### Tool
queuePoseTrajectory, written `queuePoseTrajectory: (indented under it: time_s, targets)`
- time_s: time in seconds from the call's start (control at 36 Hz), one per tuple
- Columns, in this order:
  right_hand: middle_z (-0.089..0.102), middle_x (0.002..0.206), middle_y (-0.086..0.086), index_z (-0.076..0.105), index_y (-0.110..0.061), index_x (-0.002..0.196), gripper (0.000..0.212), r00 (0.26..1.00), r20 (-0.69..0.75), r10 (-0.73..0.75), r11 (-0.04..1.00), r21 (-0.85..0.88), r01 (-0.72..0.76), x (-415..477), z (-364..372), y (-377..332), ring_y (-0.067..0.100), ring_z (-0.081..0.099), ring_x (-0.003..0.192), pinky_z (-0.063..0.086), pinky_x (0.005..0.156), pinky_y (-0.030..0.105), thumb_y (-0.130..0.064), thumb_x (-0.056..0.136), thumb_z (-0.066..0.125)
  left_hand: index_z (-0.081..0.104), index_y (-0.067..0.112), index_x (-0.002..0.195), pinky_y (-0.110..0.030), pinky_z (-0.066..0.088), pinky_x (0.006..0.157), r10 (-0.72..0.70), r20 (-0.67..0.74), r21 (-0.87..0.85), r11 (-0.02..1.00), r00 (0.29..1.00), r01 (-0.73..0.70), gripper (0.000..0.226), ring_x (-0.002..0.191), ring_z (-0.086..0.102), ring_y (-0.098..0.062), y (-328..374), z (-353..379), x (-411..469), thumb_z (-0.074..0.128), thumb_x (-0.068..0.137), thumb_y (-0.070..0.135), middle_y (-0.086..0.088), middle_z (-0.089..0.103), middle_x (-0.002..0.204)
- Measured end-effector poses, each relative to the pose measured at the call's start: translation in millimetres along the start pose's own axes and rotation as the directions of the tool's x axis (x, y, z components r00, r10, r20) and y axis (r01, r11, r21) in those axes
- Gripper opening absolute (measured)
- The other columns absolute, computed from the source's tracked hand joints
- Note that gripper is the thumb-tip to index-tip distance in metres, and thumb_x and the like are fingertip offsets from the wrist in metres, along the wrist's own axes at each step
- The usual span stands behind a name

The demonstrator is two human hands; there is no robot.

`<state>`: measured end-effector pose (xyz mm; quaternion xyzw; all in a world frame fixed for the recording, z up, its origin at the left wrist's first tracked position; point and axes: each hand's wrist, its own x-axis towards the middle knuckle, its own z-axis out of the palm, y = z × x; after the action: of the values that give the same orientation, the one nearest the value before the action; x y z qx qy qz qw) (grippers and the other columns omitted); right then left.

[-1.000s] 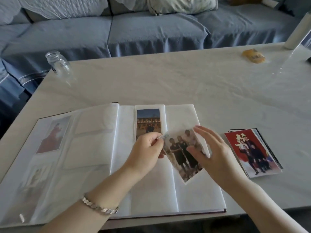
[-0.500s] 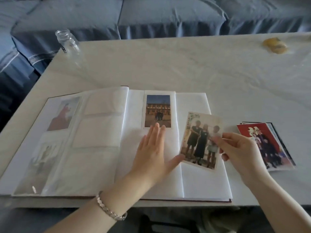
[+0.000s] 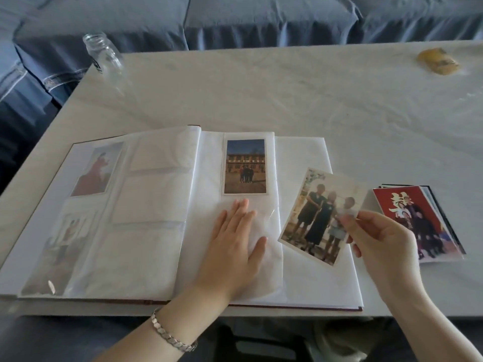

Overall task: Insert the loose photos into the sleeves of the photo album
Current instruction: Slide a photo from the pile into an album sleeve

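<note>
While left grip lies flat on album; right grip pinches photo edge.

light: soft, dim daylight | glare: album sleeves | edges: wide-angle bend

Left wrist: silver metal bracelet of flat, angular links, at 7 o'clock in frame; links shiny, overlapping like scales; band narrow, snug. Left hand and right hand ungloved; both forearms bare.
</note>
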<state>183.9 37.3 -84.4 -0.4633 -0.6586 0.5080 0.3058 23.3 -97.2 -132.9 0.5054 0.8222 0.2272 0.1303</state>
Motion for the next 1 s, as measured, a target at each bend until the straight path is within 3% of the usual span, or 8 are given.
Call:
queuePoseTrajectory:
  time_s: [0.14, 0.22, 0.33, 0.44, 0.53, 0.61, 0.86, 1.0]
  targets:
    - [0.067, 0.07, -0.012, 0.068, -0.013, 0.091, 0.008, 1.0, -0.025, 0.017, 0.998, -0.052, -0.018, -4.3, 7.3, 4.3, -0.006, 0.059, 0.053, 0.041, 0.043, 0.005, -0.01, 0.084, 0.064, 0.051, 0.021, 0.119, -0.009, -0.01, 0.111, -0.012, -0.069, -0.137, 0.991, 0.998, 0.003, 0.051, 0.139, 0.002, 0.007, -1.7, 2.0, -2.1, 0.027, 0.09, 0.057, 0.007, 0.025, 0.153]
    - [0.068, 0.076, -0.008, 0.069, -0.014, 0.092, 0.011, 0.999, -0.01, 0.052, 0.992, -0.115, -0.053, -8.0, 12.2, 7.9, -0.004, 0.063, 0.06, 0.043, 0.043, 0.007, -0.014, 0.082, 0.067, 0.051, 0.023, 0.094, -0.008, -0.008, 0.11, 0.031, -0.097, -0.156, 0.987, 0.995, -0.046, 0.016, 0.135, -0.004, 0.016, -4.7, 4.5, -2.4, 0.044, 0.097, 0.037, 0.005, 0.03, 0.151]
    - [0.064, 0.063, -0.017, 0.068, -0.019, 0.081, 0.004, 0.996, 0.033, 0.078, 0.983, -0.167, -0.071, -12.2, 15.6, 7.6, -0.008, 0.06, 0.057, 0.041, 0.041, 0.007, -0.015, 0.081, 0.067, 0.047, 0.019, 0.076, -0.01, -0.003, 0.113, 0.049, -0.142, -0.168, 0.983, 0.989, -0.073, 0.022, 0.136, 0.008, 0.01, -3.9, 6.5, -2.5, 0.046, 0.096, 0.028, -0.005, 0.04, 0.146]
    - [0.061, 0.049, -0.008, 0.067, -0.021, 0.074, 0.009, 0.986, 0.073, 0.15, 0.975, -0.175, -0.135, -5.9, 11.2, 3.4, 0.003, 0.055, 0.046, 0.04, 0.042, 0.016, -0.019, 0.083, 0.065, 0.04, 0.025, 0.075, -0.013, 0.006, 0.115, 0.069, -0.228, -0.116, 0.988, 0.971, -0.098, 0.022, 0.136, 0.018, 0.002, 1.7, 6.1, -4.3, 0.035, 0.095, 0.033, -0.007, 0.049, 0.139]
    - [0.062, 0.051, -0.005, 0.067, -0.023, 0.072, 0.012, 0.965, 0.124, 0.231, 0.964, -0.165, -0.209, 0.7, 7.8, 0.0, 0.01, 0.051, 0.046, 0.04, 0.045, 0.021, -0.021, 0.083, 0.065, 0.047, 0.02, 0.075, -0.027, 0.017, 0.112, 0.07, -0.265, -0.077, 0.993, 0.962, -0.093, 0.027, 0.133, 0.03, -0.006, 6.3, 5.4, -4.4, 0.034, 0.096, 0.031, -0.007, 0.055, 0.134]
    - [0.064, 0.053, -0.002, 0.066, -0.026, 0.071, 0.012, 0.941, 0.206, 0.27, 0.952, -0.203, -0.228, 2.4, 7.6, -2.0, 0.009, 0.05, 0.044, 0.038, 0.043, 0.019, -0.023, 0.082, 0.065, 0.05, 0.018, 0.077, -0.035, 0.02, 0.11, 0.07, -0.277, -0.054, 0.995, 0.958, -0.088, 0.027, 0.13, 0.035, -0.009, 5.7, 6.5, -5.0, 0.035, 0.096, 0.029, -0.007, 0.057, 0.131]
    - [0.058, 0.044, -0.01, 0.069, -0.021, 0.076, 0.011, 0.896, 0.336, 0.291, 0.928, -0.328, -0.178, -4.0, 5.7, 2.3, -0.001, 0.048, 0.039, 0.034, 0.043, 0.014, -0.024, 0.085, 0.064, 0.059, 0.011, 0.088, -0.04, 0.029, 0.107, 0.1, -0.262, 0.01, 0.995, 0.96, -0.101, 0.032, 0.127, 0.043, -0.012, 4.4, 9.3, -6.2, 0.034, 0.096, 0.03, -0.008, 0.061, 0.126]
    - [0.058, 0.044, -0.008, 0.07, -0.018, 0.072, 0.016, 0.837, 0.397, 0.377, 0.904, -0.354, -0.24, 3.9, 5.8, 3.4, 0.002, 0.044, 0.037, 0.033, 0.043, 0.013, -0.025, 0.086, 0.063, 0.062, 0.006, 0.097, -0.04, 0.034, 0.107, 0.129, -0.255, 0.043, 0.992, 0.958, -0.122, 0.035, 0.127, 0.047, -0.018, 5.2, 8.6, -5.6, 0.034, 0.096, 0.028, -0.008, 0.062, 0.125]
